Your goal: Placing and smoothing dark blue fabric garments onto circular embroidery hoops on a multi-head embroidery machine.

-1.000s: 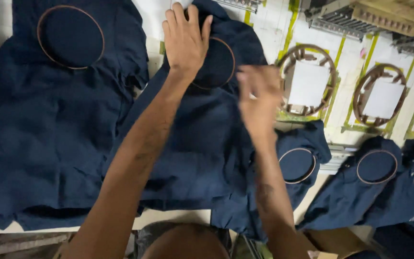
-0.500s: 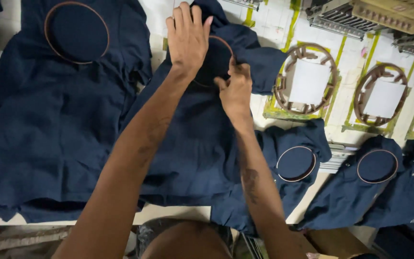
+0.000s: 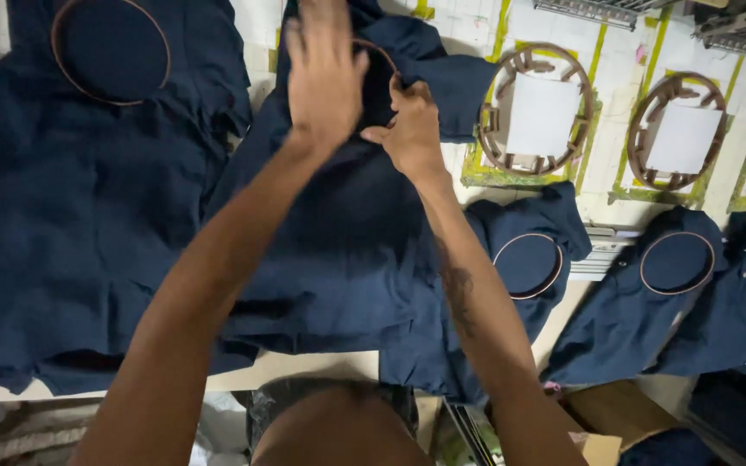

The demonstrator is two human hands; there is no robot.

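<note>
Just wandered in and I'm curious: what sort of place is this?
Probably a garment embroidery workshop. Dark blue shirts lie spread with round hoops clamped on them, empty hoop frames sit on the white table, and both hands press fabric at another hoop.

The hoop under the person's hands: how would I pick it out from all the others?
Start at the white table covered with dark navy garments. The thin brown round hoop sits top centre, under the left hand and pinched by the right hand. It alone is handled.
</note>
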